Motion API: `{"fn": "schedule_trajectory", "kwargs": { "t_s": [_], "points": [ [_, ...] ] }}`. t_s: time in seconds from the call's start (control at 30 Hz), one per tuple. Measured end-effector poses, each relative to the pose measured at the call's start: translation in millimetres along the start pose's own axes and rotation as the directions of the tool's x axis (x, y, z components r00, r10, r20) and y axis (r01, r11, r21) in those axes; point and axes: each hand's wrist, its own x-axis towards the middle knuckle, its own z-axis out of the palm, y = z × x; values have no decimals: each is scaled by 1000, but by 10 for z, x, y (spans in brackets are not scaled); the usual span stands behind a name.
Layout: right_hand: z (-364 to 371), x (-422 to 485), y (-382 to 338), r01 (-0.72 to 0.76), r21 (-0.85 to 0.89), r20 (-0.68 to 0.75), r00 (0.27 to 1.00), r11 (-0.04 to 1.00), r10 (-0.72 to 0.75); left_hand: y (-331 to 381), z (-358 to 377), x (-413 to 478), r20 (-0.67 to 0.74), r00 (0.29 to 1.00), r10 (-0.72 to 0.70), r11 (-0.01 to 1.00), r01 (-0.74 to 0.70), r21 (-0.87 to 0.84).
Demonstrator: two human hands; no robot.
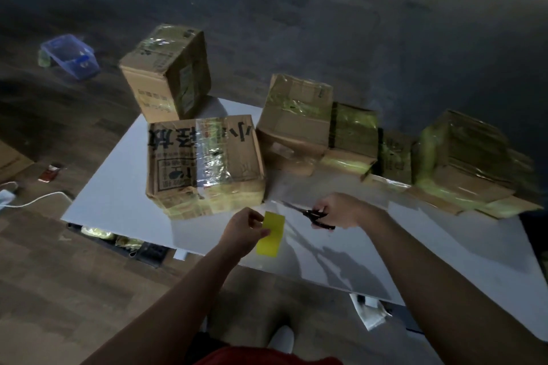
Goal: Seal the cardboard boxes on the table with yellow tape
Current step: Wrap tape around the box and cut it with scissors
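Note:
My left hand [241,230] pinches a short cut strip of yellow tape [270,233] that hangs above the white table [118,201]. My right hand [338,210] grips black scissors [308,214], blades pointing left toward the nearest cardboard box [204,163]. That box has black printed characters and clear and yellowish tape across its top. A taller box [167,74] stands behind it at the far left corner. Several more boxes wrapped in yellow-green tape, such as one [296,115] in the middle and one [462,157] at the right, line the far edge.
A blue plastic tub [71,55] lies on the dark floor at far left. A white cable [35,200] and a small red item [49,173] lie on the floor left of the table. A black crate [142,249] sits under the table's near-left edge.

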Motion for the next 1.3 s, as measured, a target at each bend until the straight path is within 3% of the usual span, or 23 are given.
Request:
{"fn": "schedule_trajectory", "kwargs": {
  "t_s": [0.17,0.37,0.47,0.63,0.77,0.87,1.03,1.17,1.3],
  "points": [
    [447,-143,539,-174,-157,-334,936,972,114,229,463,97,91,992,-84,977,100,-188],
    [807,-260,906,-281,-159,-479,860,946,175,391,973,170,276,943,-188,904,276,-327],
    [888,-234,953,-321,-167,-532,825,932,189,420,1094,204,236,954,-185,906,259,-334],
    [925,-130,952,-282,-52,-493,841,958,221,388,1057,298,33,980,-196,967,199,-161],
    [923,-41,878,-261,-46,-460,862,964,211,243,1024,406,-41,964,-264,961,260,-90],
    [911,-4,847,-259,-91,-447,873,962,193,407,1047,253,-40,967,-252,967,251,-43],
    [858,27,813,-222,-18,-448,874,975,191,511,1119,165,3,981,-195,977,194,84],
    [723,5,729,-162,75,-488,854,984,178,614,1106,130,76,988,-135,977,120,175],
    [536,9,500,-58,151,-579,804,987,136,751,1065,57,46,999,-12,960,-1,280]
  ]
}}
